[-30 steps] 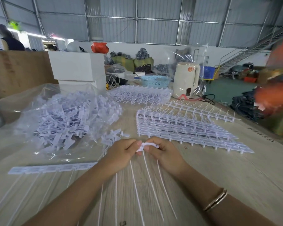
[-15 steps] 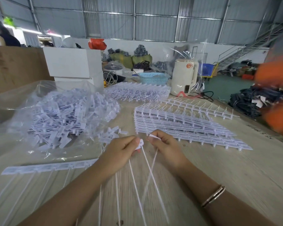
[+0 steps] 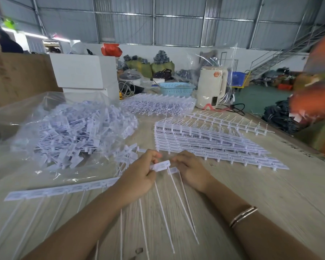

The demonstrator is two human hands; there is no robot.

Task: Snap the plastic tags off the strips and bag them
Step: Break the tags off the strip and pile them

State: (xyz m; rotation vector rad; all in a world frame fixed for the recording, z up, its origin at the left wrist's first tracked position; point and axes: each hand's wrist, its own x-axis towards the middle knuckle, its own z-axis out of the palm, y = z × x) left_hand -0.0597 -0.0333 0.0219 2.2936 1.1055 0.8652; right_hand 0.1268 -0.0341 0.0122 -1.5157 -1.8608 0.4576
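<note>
Together — both hands (image 3: 139, 175) on tag (image 3: 160, 165)

From my feed, the cream electric kettle (image 3: 212, 87) stands at the far end of the table (image 3: 270, 194). Just left of the kettle sits a light blue basket (image 3: 175, 88). Farther left of it I see stacked white boxes (image 3: 86, 72), with something orange-red (image 3: 110, 49) behind them. A black cable (image 3: 236, 107) trails right of the kettle's base. Well right of the kettle is an orange blur (image 3: 315, 102), perhaps another person's clothing. A metal staircase (image 3: 278, 57) rises behind the kettle.
</note>
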